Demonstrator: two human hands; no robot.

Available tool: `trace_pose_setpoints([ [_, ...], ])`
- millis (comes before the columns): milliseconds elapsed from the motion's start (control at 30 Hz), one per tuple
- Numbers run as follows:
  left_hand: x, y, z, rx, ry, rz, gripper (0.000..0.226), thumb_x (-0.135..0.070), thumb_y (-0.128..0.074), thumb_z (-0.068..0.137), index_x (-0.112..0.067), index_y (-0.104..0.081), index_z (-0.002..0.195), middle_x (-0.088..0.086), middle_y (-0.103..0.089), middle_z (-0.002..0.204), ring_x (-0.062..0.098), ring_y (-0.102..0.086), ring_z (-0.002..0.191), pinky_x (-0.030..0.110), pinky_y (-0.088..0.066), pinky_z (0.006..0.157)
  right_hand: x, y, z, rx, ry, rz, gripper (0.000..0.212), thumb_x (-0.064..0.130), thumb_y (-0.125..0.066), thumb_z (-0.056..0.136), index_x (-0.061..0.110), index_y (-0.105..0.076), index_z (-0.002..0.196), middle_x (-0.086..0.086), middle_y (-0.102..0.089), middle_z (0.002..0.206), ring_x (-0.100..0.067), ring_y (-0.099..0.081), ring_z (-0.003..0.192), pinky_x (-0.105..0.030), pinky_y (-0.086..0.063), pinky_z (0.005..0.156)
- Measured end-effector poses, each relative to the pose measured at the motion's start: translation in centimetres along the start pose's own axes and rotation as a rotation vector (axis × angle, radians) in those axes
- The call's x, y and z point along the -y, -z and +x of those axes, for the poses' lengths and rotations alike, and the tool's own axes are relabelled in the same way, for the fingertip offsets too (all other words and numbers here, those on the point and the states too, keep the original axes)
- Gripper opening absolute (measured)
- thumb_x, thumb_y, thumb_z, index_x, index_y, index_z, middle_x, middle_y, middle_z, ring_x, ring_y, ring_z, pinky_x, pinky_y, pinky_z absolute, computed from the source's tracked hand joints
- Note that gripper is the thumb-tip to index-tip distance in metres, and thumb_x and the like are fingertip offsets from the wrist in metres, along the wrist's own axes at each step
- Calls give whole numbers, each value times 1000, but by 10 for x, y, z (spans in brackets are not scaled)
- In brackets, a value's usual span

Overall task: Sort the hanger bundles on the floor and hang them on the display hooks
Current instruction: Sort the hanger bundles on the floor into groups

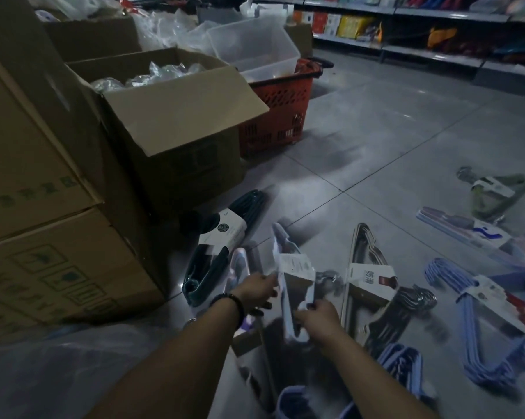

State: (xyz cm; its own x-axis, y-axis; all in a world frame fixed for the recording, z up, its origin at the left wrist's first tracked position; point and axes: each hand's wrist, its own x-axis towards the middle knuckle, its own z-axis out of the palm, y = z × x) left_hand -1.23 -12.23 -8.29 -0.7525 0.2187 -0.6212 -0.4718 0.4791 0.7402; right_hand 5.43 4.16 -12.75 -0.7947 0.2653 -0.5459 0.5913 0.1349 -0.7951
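While the pale bundle (296, 279) was gripped by left hand (256, 290) and right hand (318, 317), it was best held level.

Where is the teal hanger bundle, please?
Head view, left of centre: the teal hanger bundle lies on the floor by the open cardboard box, beyond the left hand.

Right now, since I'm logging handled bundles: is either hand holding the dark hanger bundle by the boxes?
No: the dark bundle lies on the floor, while left hand and right hand both grip a pale bundle.
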Motion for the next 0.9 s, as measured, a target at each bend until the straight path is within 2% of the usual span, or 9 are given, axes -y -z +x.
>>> trace_pose_setpoints([
  [133,9,33,10,-214,-102,414,29,-36,-52,108,-14,-70,116,9,-70,115,23,-66,101,40,-57,96,-22,-1,24,-71,-32,-90,28,29,-76,64,15,-76,88,-3,-79,84,-32,-76,84,-49,-64,83],
  [233,43,54,7,-217,-20,637,22,-31,-54,106,-16,-68,114,7,-70,110,20,-65,95,35,-57,90,-33,-3,45,-56,-49,-137,27,23,-67,64,9,-74,87,-9,-76,81,-38,-75,84,-55,-64,82],
  [367,80,65,-3,-276,39,633,15,-26,-65,101,-19,-62,114,2,-67,118,16,-61,99,28,-51,85,-12,-14,22,-99,-59,-338,34,22,-76,79,14,-71,111,-11,-76,108,-32,-73,101,-32,-55,82],
  [467,93,60,-9,-309,42,596,26,-32,-67,98,-23,-52,118,3,-63,121,18,-63,101,34,-56,91,-15,-22,16,-125,-81,-432,41,24,-78,85,9,-65,121,-14,-72,122,-34,-70,112,-34,-55,89],
  [600,90,43,-11,-364,45,641,54,-30,-65,96,-19,-39,142,10,-57,135,27,-61,115,43,-54,100,-20,-23,15,-105,-89,-507,39,19,-73,91,7,-63,126,-15,-69,130,-34,-68,118,-32,-53,92],
  [667,77,29,-15,-397,21,798,73,-39,-70,92,-20,-33,152,10,-50,141,29,-55,123,44,-50,105,-19,-20,15,-121,-79,-478,37,17,-70,93,9,-64,128,-13,-70,131,-33,-67,118,-30,-51,91],
  [767,51,13,-17,-486,-54,1051,67,-47,-60,97,-17,-38,152,13,-48,143,33,-49,129,46,-44,109,-7,-17,9,-157,-1,-316,25,19,-61,100,15,-64,124,-13,-71,124,-34,-68,108,-31,-51,85],
  [833,33,9,-8,-455,-116,933,53,-49,-57,99,-17,-51,141,13,-54,141,32,-53,126,47,-49,108,7,-11,3,-193,96,-211,13,20,-58,103,16,-63,114,-12,-71,113,-29,-67,92,-30,-54,74],
  [900,12,13,-3,-265,-79,403,52,-60,-57,98,-18,-60,130,12,-62,135,29,-62,117,47,-56,101,22,-4,-6,-211,191,-159,9,17,-60,103,13,-63,111,-8,-69,104,-19,-64,82,-21,-48,56],
])
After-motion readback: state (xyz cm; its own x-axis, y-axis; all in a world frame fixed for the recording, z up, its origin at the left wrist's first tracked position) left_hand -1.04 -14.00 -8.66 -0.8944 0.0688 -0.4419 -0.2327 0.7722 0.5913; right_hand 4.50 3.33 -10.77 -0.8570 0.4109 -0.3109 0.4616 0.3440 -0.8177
